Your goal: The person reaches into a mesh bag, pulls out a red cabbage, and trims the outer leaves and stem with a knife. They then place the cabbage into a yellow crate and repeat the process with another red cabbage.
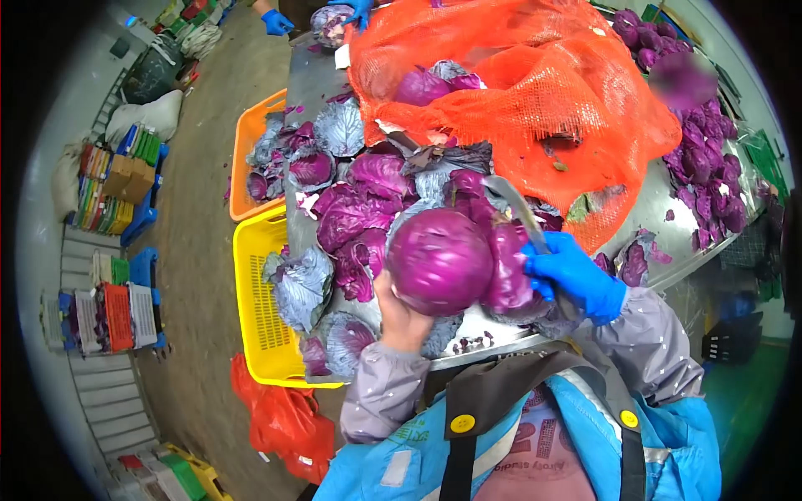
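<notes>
A round, smooth red cabbage (441, 260) sits in my bare left hand (403, 316), its fingers curled under the lower left side. In a blue glove, my right hand (576, 275) is closed around a knife (528, 219) with a curved blade pointing up and away. A loose purple outer leaf (507, 263) hangs between the cabbage and the gloved fingers. Peeled purple leaves (361, 209) and dull bluish outer leaves (302, 285) lie heaped on the metal table (313, 71) beyond and left of my left hand.
An orange net sack (518, 63) with cabbages spreads over the table's far side. Purple cabbages (706, 150) are piled at right. A yellow basket (251, 288) and an orange crate (244, 154) stand along the left edge. Another person's blue-gloved hand (359, 10) touches a cabbage (331, 25) at the top.
</notes>
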`<state>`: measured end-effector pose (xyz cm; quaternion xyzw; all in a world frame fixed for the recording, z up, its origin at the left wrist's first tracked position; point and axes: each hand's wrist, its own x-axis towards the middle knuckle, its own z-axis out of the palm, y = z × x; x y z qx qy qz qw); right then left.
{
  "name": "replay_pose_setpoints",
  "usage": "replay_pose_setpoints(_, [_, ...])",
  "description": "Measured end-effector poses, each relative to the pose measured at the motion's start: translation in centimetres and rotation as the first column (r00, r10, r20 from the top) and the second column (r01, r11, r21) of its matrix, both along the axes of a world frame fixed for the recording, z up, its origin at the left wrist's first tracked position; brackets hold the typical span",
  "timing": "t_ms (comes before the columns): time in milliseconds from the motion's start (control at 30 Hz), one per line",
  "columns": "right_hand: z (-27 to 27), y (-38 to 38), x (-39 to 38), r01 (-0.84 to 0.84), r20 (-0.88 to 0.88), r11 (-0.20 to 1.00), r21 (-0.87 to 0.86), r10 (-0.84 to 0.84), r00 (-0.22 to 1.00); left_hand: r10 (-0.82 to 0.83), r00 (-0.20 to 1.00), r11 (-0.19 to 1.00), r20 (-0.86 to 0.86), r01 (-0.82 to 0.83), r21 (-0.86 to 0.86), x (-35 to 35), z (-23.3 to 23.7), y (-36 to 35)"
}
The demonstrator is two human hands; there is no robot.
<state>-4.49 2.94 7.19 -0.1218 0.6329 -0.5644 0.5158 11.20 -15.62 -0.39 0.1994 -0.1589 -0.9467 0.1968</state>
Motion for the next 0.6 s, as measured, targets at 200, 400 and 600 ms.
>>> replay_pose_setpoints(200, [-1.2, 1.1, 0.6, 0.122, -0.118, 0.98, 0.159, -0.103, 0.988, 0.037, 0.775, 0.555, -0.63, 0.509, 0.658, -0.2, -2.0, 0.6])
replay_pose_setpoints(400, [-0.4, -1.0, 2.0, 0.093, -0.183, 0.994, -0.059, -0.102, 0.978, 0.029, 0.788, 0.438, -0.615, 0.543, 0.716, 0.0, -2.4, 0.8])
replay_pose_setpoints(600, [2.2, -1.8, 3.0, 0.012, -0.203, 0.991, -0.13, -0.038, 0.979, -0.291, 0.957, 0.85, 0.011, 0.264, -0.456, 0.8, -2.7, 1.6])
